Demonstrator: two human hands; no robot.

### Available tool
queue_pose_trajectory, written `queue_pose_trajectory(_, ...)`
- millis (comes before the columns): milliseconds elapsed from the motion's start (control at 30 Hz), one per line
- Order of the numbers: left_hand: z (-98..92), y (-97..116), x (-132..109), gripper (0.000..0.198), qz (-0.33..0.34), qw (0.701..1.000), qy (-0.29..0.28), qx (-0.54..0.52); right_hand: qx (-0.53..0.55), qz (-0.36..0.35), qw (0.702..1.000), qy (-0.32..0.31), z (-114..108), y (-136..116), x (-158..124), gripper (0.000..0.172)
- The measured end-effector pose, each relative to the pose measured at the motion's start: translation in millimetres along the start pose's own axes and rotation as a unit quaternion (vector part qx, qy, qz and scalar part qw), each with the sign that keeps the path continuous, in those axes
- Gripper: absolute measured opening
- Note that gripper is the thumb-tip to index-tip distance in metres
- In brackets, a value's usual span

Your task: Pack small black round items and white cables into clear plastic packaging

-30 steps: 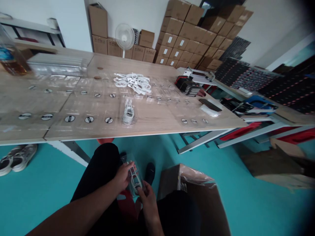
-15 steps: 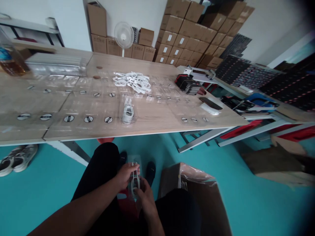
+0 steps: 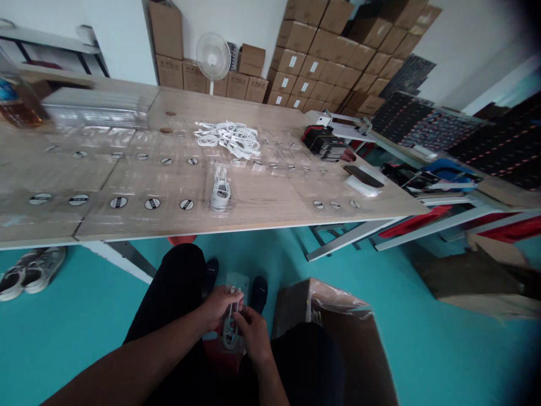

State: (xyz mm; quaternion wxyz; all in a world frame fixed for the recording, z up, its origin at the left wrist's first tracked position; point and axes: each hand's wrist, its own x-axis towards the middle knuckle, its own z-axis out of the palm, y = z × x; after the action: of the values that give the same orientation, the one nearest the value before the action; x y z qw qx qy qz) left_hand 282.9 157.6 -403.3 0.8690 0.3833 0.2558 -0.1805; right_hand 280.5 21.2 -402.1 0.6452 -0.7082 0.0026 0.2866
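Note:
Low between my knees, my left hand (image 3: pixel 218 308) is closed around the upper end of a coiled white cable (image 3: pixel 229 332), whose plugs stick up past the thumb. The cable lies at a clear plastic package (image 3: pixel 237 279); whether it is fully inside I cannot tell. My right hand (image 3: pixel 252 331) pinches at the cable's right side, just below the left fingers. On the table above sits another coiled cable (image 3: pixel 220 194) in clear plastic. Behind it spreads a pile of loose white cables (image 3: pixel 228 138).
Clear packages with round black-and-white labels (image 3: pixel 118 202) lie in rows on the table (image 3: pixel 270 194). An open carton (image 3: pixel 296 304) lined with plastic stands by my right knee. A dark phone-like slab (image 3: pixel 364 176) and a stack of black boxes (image 3: pixel 323 144) are at the table's right.
My right hand has moved up the cable, closer to my left fingers. The left hand has shifted slightly down and right. The view has tilted a little.

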Motion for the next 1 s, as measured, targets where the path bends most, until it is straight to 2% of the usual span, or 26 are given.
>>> queue_pose_trajectory(167,1.3,-1.0,-0.9,0.031,0.037,0.998,0.032,0.031,-0.016,-0.008,1.0,0.005,0.3,-1.9,0.1,0.031)
queue_pose_trajectory(267,5.6,-0.3,-5.5,0.03,0.055,0.997,0.023,0.054,0.027,-0.016,1.0,0.0,2.7,-7.4,-1.8,0.042)
queue_pose_trajectory(333,8.8,-1.0,-9.1,0.03,0.07,0.995,0.012,0.066,0.01,-0.023,0.999,0.02,5.1,-11.2,-3.0,0.048)
queue_pose_trajectory(467,10.1,-6.0,-11.6,0.032,0.064,0.995,0.019,0.068,-0.101,-0.031,0.991,0.08,9.9,-13.7,-2.8,0.035)
queue_pose_trajectory(633,1.0,-10.6,-6.3,0.032,0.05,0.994,0.051,0.079,-0.163,-0.046,0.982,0.085,14.2,-8.7,0.5,0.026)
queue_pose_trajectory(700,-2.3,-9.8,-5.1,0.031,0.037,0.995,0.04,0.081,-0.157,-0.037,0.983,0.088,14.7,-7.4,-0.6,0.027)
queue_pose_trajectory(833,-1.8,-2.0,-9.0,0.028,-0.011,0.998,-0.013,0.066,-0.077,-0.02,0.993,0.088,12.7,-9.7,-8.3,0.027)
queue_pose_trajectory(1000,8.0,14.9,-15.7,0.024,0.013,0.998,-0.062,-0.009,-0.017,-0.036,0.992,0.123,4.9,-17.5,-15.3,0.04)
